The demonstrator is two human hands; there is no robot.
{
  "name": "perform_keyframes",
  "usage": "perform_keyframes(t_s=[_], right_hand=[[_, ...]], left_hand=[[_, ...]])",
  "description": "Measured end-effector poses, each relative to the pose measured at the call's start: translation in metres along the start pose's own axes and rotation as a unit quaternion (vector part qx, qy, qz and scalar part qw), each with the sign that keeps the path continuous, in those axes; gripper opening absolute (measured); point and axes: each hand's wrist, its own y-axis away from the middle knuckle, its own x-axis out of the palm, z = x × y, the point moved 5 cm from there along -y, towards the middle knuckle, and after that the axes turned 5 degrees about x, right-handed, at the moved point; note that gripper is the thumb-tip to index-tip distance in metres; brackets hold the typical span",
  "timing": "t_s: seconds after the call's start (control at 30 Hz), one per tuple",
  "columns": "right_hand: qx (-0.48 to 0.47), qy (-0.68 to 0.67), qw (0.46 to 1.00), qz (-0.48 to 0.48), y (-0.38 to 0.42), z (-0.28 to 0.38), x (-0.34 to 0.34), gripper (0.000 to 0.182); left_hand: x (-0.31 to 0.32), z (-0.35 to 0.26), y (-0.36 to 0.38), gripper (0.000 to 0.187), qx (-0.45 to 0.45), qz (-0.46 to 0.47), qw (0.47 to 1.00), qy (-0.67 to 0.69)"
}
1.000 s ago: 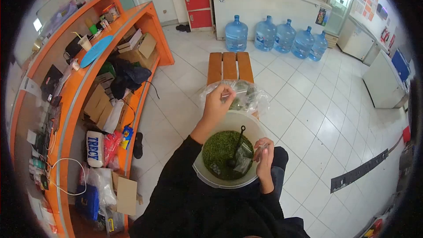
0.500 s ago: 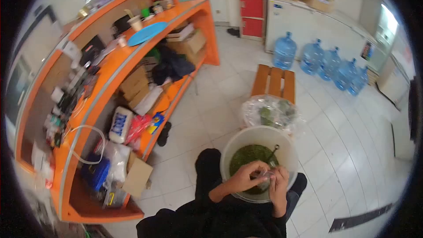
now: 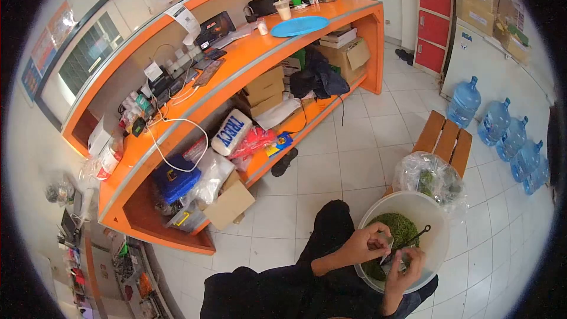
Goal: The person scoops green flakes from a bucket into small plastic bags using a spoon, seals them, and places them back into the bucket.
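Note:
My left hand is above a white plastic bucket, fingers pinched on the edge of a small clear plastic bag. My right hand is just beside it, its curled fingers also on the bag. What the bag contains is hard to make out. Finely chopped green leaves lie in the bucket between my knees. From them sticks up the black handle of a spoon or scoop, whose lower end is hidden near my hands.
A large clear plastic bag with green stuff in it lies on a wooden bench behind the bucket. Blue water bottles line the wall at right. An orange counter with boxes and bags on its shelf curves along the left.
My view has turned left, so the bucket and my hands sit farther right. My hands have moved slightly apart, with the small bag between them.

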Motion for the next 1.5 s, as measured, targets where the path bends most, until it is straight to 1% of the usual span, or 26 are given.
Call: perform_keyframes(t_s=[0.03, 0.1, 0.2, 0.3, 0.33, 0.4, 0.43, 0.5, 0.53, 0.6, 0.63, 0.7, 0.73, 0.8, 0.9, 0.93, 1.0, 1.03, 1.1, 1.13, 1.2, 1.23, 1.33, 1.4, 1.43, 1.5], right_hand=[[0.043, -0.057, 0.995, 0.073, 0.001, -0.005, 0.007, 0.009], [0.07, -0.085, 0.989, 0.104, 0.004, -0.008, 0.013, 0.008], [0.117, -0.124, 0.978, 0.12, 0.009, -0.024, 0.018, 0.012], [0.159, -0.158, 0.966, 0.128, 0.015, -0.037, 0.019, 0.013], [0.17, -0.168, 0.962, 0.132, 0.016, -0.039, 0.019, 0.012], [0.07, -0.016, 0.989, 0.13, 0.011, -0.025, 0.013, 0.011], [0.019, 0.061, 0.99, 0.127, 0.01, -0.019, 0.012, 0.011], [0.023, 0.085, 0.992, 0.088, 0.006, -0.017, 0.012, 0.012], [0.024, 0.096, 0.993, 0.071, 0.005, -0.016, 0.012, 0.013], [0.076, 0.038, 0.995, 0.059, 0.003, -0.024, 0.011, 0.016], [0.102, 0.009, 0.993, 0.053, 0.002, -0.027, 0.01, 0.017], [0.1, -0.022, 0.993, 0.067, 0.0, -0.022, 0.009, 0.019], [0.098, -0.037, 0.992, 0.075, 0.0, -0.021, 0.009, 0.019], [0.072, 0.008, 0.994, 0.079, 0.004, -0.029, 0.01, 0.018], [0.048, 0.061, 0.995, 0.064, 0.009, -0.042, 0.01, 0.017], [0.043, 0.077, 0.995, 0.055, 0.01, -0.044, 0.009, 0.017], [0.064, 0.031, 0.997, 0.037, 0.007, -0.039, 0.007, 0.02], [0.074, 0.008, 0.997, 0.028, 0.006, -0.036, 0.005, 0.021], [0.156, -0.024, 0.981, 0.11, 0.009, -0.04, 0.008, 0.014], [0.196, -0.04, 0.968, 0.15, 0.011, -0.041, 0.008, 0.015], [0.055, 0.003, 0.991, 0.126, -0.002, -0.009, -0.002, 0.036], [-0.017, 0.024, 0.993, 0.114, -0.008, 0.004, -0.006, 0.048], [0.004, 0.091, 0.973, 0.211, -0.007, 0.002, -0.002, 0.067], [-0.014, 0.109, 0.97, 0.218, -0.001, -0.013, 0.001, 0.066], [-0.022, 0.119, 0.968, 0.221, 0.001, -0.02, 0.004, 0.065], [-0.034, 0.11, 0.976, 0.184, -0.001, -0.025, -0.001, 0.066]], left_hand=[[0.001, -0.003, 0.0, 0.03, 0.026, 0.001, 0.999, -0.034], [0.004, -0.007, 0.0, 0.03, 0.078, 0.003, 0.992, -0.101], [0.004, -0.006, 0.0, 0.03, 0.005, 0.021, 0.998, -0.065], [0.008, 0.0, 0.001, 0.028, 0.006, 0.017, 1.0, 0.012], [0.007, -0.003, 0.001, 0.027, 0.032, 0.01, 0.998, -0.05], [0.008, -0.01, 0.003, 0.025, 0.082, -0.004, 0.982, -0.173], [0.01, -0.012, 0.004, 0.023, 0.128, -0.007, 0.962, -0.239], [0.014, -0.017, 0.006, 0.021, 0.218, -0.011, 0.904, -0.368], [0.016, -0.018, 0.005, 0.02, 0.245, 0.005, 0.887, -0.39], [0.02, -0.024, -0.001, 0.02, 0.299, 0.038, 0.849, -0.433], [0.022, -0.024, -0.003, 0.019, 0.304, 0.043, 0.855, -0.418], [0.024, -0.024, -0.007, 0.018, 0.315, 0.054, 0.866, -0.386], [0.024, -0.019, -0.01, 0.018, 0.249, 0.069, 0.898, -0.356], [0.022, -0.011, -0.015, 0.018, 0.114, 0.095, 0.945, -0.292], [0.019, -0.007, -0.018, 0.017, 0.196, 0.116, 0.863, -0.451], [0.02, -0.008, -0.016, 0.018, 0.253, 0.101, 0.831, -0.485], [0.026, -0.013, -0.008, 0.019, 0.361, 0.068, 0.753, -0.545], [0.027, -0.011, -0.008, 0.02, 0.354, 0.061, 0.762, -0.539], [0.032, -0.02, -0.01, 0.022, 0.342, 0.046, 0.778, -0.525], [0.031, -0.02, -0.012, 0.022, 0.321, 0.045, 0.783, -0.53], [0.027, -0.022, -0.014, 0.024, 0.28, 0.043, 0.792, -0.541], [0.025, -0.021, -0.015, 0.023, 0.257, 0.056, 0.796, -0.545], [0.022, -0.019, -0.013, 0.022, 0.198, 0.097, 0.806, -0.549], [0.025, -0.016, -0.012, 0.022, 0.177, 0.125, 0.81, -0.545], [0.025, -0.015, -0.013, 0.02, 0.187, 0.121, 0.823, -0.522], [0.026, -0.01, -0.016, 0.017, 0.204, 0.122, 0.85, -0.47]])
